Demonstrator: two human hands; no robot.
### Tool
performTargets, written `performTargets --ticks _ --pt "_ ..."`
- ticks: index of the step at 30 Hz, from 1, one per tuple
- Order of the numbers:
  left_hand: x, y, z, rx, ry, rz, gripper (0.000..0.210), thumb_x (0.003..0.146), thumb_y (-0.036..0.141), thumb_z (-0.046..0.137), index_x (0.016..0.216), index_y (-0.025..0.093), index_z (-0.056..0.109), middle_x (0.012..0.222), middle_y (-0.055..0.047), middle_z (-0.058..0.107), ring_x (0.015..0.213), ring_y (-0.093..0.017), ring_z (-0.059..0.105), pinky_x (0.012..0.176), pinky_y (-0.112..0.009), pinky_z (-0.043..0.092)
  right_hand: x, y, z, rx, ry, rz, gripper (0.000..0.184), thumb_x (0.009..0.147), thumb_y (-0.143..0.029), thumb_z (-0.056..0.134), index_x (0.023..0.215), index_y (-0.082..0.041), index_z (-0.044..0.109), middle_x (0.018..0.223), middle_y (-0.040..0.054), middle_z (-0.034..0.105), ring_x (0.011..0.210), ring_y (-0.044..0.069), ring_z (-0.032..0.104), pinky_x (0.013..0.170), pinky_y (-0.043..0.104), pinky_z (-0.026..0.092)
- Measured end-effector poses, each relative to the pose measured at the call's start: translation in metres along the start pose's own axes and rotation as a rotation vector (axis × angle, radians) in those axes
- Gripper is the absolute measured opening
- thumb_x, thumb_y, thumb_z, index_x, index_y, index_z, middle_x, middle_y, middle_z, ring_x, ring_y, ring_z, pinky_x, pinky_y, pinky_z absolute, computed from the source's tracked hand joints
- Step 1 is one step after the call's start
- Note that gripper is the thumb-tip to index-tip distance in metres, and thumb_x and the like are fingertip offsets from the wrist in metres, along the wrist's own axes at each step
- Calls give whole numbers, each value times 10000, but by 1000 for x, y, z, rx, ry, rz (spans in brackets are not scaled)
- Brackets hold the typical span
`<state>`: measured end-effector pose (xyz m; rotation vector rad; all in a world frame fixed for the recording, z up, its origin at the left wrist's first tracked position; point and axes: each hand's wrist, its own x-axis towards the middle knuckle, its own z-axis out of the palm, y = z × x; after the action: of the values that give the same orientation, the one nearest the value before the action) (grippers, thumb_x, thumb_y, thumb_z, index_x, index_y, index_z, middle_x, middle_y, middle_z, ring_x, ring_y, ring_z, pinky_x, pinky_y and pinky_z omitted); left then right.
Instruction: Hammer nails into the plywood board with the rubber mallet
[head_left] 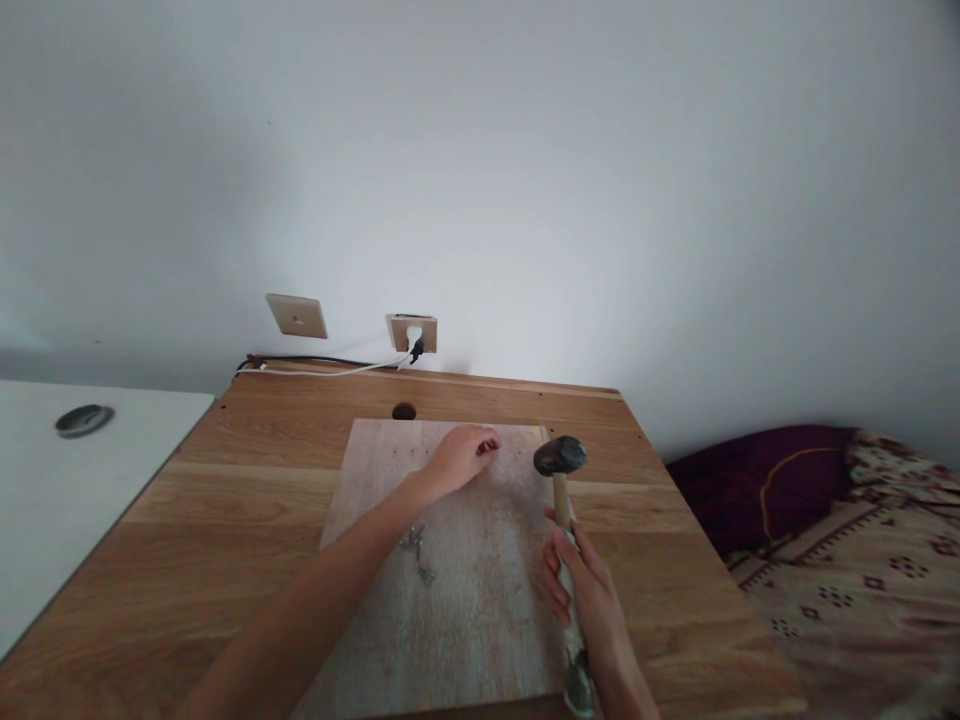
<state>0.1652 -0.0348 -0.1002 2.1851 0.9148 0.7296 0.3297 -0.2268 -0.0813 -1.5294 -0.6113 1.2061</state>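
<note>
My right hand [581,585] is wrapped round the wooden handle of a dark-headed mallet [560,457], which stands head up at the right edge of a pale, worn wooden board [465,640]. Near the board's far edge rests my left hand [466,452], its fingers curled together. What they pinch, if anything, is too small to make out. A small loose heap of nails [417,552] lies on the board beside my left forearm. Several small dark dots run in a row along the far part of the board, on both sides of my left hand.
Beneath the board is a wooden table [645,560] with a round cable hole [403,411]. Against the wall, cables [337,372] lead to a socket [413,334]. A white surface [90,500] adjoins on the left; patterned bedding [862,580] lies at the right.
</note>
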Motion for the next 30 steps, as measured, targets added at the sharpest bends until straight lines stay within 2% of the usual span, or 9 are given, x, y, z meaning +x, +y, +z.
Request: performTargets --ticks 6,10,18,24,30 --pt "1 -7 14 21 79 -17 137 904 103 647 952 193 739 950 -53 756 863 -192 679 851 -304 522 -2 -4 5 -1 -48 -8 729 698 -749 773 1172 -221 605 602 -96 493 339 47 330 274 167 277" --pt "1 -6 15 19 65 17 165 906 87 624 964 191 739 955 -56 748 885 -194 674 867 -313 520 -1 0 5 -7 -77 -25 681 755 -726 745 1193 -229 587 622 -93 498 350 51 340 279 168 293" --pt "1 -8 19 48 66 18 178 880 63 626 958 180 735 924 -55 732 855 -194 663 831 -301 513 -2 1 6 -33 -111 -33 711 788 -716 723 1274 -225 551 648 -100 500 358 50 348 275 168 313" --pt "-1 -8 18 110 36 56 196 872 60 621 954 196 736 944 -59 727 938 -215 663 891 -337 514 -3 -3 9 -68 -95 -32 691 764 -729 729 1211 -227 567 629 -99 504 350 56 361 267 167 307" --pt "1 -7 19 78 32 42 211 861 40 618 949 191 736 960 -61 734 928 -212 671 871 -325 514 -2 -2 11 -103 -125 -41 593 821 -688 694 1170 -223 577 628 -94 505 356 57 378 280 167 310"
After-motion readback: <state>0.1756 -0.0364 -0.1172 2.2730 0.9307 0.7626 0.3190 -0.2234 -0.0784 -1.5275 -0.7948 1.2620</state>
